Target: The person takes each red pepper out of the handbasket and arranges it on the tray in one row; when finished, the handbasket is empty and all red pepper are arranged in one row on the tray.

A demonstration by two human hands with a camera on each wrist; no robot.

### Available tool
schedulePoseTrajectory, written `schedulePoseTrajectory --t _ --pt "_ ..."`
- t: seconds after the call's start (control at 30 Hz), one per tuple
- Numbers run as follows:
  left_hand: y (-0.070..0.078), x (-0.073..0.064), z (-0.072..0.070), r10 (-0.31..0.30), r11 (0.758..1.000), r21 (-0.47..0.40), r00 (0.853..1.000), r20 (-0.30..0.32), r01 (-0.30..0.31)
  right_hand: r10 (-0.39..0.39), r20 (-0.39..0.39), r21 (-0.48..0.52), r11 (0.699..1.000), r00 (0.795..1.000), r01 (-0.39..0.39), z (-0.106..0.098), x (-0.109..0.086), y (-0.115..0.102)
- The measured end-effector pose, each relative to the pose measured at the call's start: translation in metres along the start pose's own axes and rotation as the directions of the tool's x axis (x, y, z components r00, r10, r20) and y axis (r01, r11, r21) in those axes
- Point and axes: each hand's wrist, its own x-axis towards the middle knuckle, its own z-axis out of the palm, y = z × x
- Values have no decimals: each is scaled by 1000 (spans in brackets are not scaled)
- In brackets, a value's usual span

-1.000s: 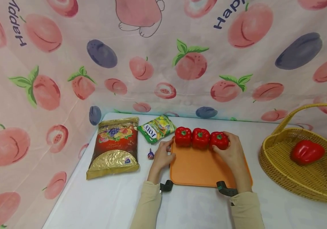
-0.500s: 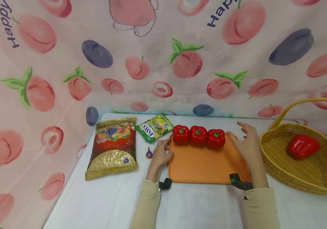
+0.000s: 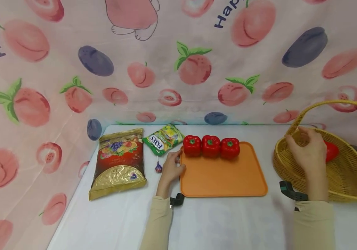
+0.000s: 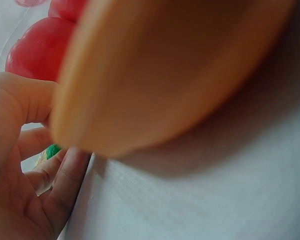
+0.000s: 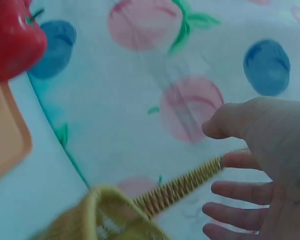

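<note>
My left hand (image 3: 171, 168) holds the left rim of an orange tray (image 3: 222, 180), with the thumb and fingers at its edge in the left wrist view. Three red bell peppers stand in a row along the tray's back edge: a left pepper (image 3: 192, 146), a middle pepper (image 3: 211, 146) and a right pepper (image 3: 230, 148). Over the left side of a yellow wicker basket (image 3: 350, 184), my right hand (image 3: 311, 154) is spread with nothing in it. Another red bell pepper (image 3: 331, 151) lies in the basket, partly hidden behind that hand.
To the left lie a large mixed fruit candy bag (image 3: 120, 159), a green Fox's candy packet (image 3: 163, 139) and a small lollipop (image 3: 158, 167). The basket's tall handle (image 3: 338, 101) arches above it. A fruit-print cloth (image 3: 194, 104) hangs behind the white table.
My right hand has let go of the right pepper on the tray and moved right to over the basket. The left hand stays at the tray's rim. The head view has shifted slightly right.
</note>
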Motion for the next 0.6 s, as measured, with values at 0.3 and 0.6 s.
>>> schedulePoseTrajectory --t 0.3,0.6 --pt "0 -3 -6 -21 1000 -23 1000 -4 21 90 30 -93 992 995 -87 -11 3 33" --pt "4 -2 -1 -29 999 -20 999 18 30 220 115 -164 966 969 -200 -23 1 62"
